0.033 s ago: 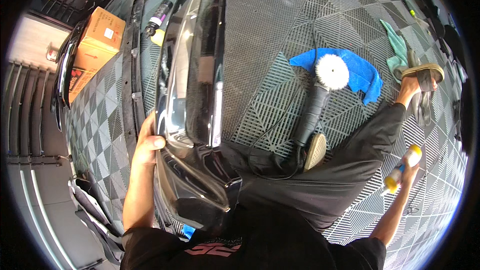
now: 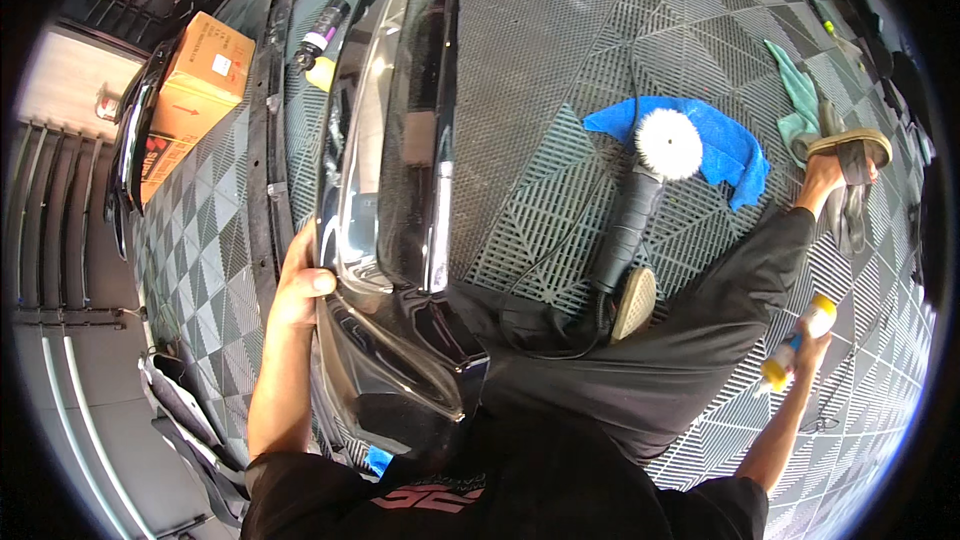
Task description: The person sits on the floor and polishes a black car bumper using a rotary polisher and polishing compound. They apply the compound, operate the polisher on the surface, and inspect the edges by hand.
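Observation:
A long glossy black car bumper (image 2: 390, 380) stands on end against my lap, running up and away from me. My left hand (image 2: 300, 288) is closed round its left edge, thumb lying on the outer face. Off to the right, away from my body, my right hand (image 2: 812, 348) grips a small bottle (image 2: 790, 352) with yellow ends and a blue band; fingers hide part of it. Between my legs lies a polisher (image 2: 632, 225) with a white fluffy pad (image 2: 669, 144), its pad over a blue cloth (image 2: 738, 155).
A dark strip (image 2: 268, 130) lies left of the bumper, beside a dark bottle (image 2: 322, 32). Farther left stands a cardboard box (image 2: 200, 70). A green cloth (image 2: 797, 100) lies near my sandalled foot (image 2: 838, 165). The polisher's cord (image 2: 634, 50) crosses the slatted floor.
The bottle in my right hand has tilted and shifted slightly left. The view has moved a little; my left hand keeps its place on the bumper.

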A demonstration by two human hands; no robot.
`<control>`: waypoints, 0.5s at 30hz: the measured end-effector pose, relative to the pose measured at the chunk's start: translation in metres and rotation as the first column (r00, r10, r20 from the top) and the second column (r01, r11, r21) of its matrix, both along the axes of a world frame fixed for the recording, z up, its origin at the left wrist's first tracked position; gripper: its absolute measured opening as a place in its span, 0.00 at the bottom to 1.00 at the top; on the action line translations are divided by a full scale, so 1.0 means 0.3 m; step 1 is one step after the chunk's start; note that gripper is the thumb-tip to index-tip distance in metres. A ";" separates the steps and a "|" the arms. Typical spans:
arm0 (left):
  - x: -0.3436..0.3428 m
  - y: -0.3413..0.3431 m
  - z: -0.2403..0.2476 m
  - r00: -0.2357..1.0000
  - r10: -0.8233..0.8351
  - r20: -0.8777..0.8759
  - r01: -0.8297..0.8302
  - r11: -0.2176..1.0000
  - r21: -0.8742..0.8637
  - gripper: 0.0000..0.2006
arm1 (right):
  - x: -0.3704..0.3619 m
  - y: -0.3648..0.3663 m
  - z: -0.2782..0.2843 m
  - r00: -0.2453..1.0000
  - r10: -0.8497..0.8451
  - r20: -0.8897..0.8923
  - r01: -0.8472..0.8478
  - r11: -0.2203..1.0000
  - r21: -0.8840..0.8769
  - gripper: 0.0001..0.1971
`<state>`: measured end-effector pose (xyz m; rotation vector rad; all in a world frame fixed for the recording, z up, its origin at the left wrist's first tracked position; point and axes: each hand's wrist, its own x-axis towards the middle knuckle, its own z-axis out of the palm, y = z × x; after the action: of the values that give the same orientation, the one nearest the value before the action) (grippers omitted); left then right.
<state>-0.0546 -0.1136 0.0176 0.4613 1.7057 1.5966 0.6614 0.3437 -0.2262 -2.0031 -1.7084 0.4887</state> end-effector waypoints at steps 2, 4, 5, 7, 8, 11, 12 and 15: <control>-0.007 0.004 -0.006 1.000 0.002 0.030 -0.003 1.000 0.016 0.50 | 0.003 -0.067 -0.127 0.999 0.044 0.015 -0.045 0.998 0.047 0.47; -0.003 -0.013 -0.004 1.000 0.014 -0.010 -0.014 1.000 -0.009 0.51 | -0.041 -0.075 -0.167 0.994 0.073 0.086 -0.080 0.993 0.087 0.48; -0.004 -0.018 0.002 0.999 0.008 -0.032 -0.009 1.000 -0.029 0.51 | -0.056 -0.079 -0.168 0.989 0.081 0.126 -0.094 0.990 0.105 0.49; -0.003 0.008 0.006 0.998 -0.002 -0.063 0.000 0.999 -0.033 0.51 | -0.076 -0.056 -0.111 0.964 0.145 0.222 -0.123 0.986 -0.113 0.52; -0.011 0.019 0.006 0.997 -0.017 -0.078 0.015 0.999 -0.031 0.51 | -0.081 -0.036 -0.077 0.969 0.084 0.232 -0.031 0.974 -0.222 0.54; 0.012 0.040 0.032 0.988 -0.026 -0.152 0.019 0.999 -0.049 0.52 | -0.246 -0.044 0.030 0.849 -0.213 0.484 0.161 0.976 0.147 0.48; 0.021 0.027 0.043 0.983 -0.020 -0.185 0.009 0.998 -0.060 0.51 | -0.363 -0.042 0.112 0.897 -0.143 0.417 -0.001 0.946 0.325 0.43; 0.035 0.002 0.060 0.966 -0.010 -0.258 -0.010 0.997 -0.076 0.51 | -0.811 -0.183 0.364 0.957 0.277 0.084 -0.281 0.818 0.502 0.31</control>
<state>-0.0441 -0.1132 0.0357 0.6546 1.9530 1.5162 0.4180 0.2888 -0.1171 -1.3856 -1.9026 0.0940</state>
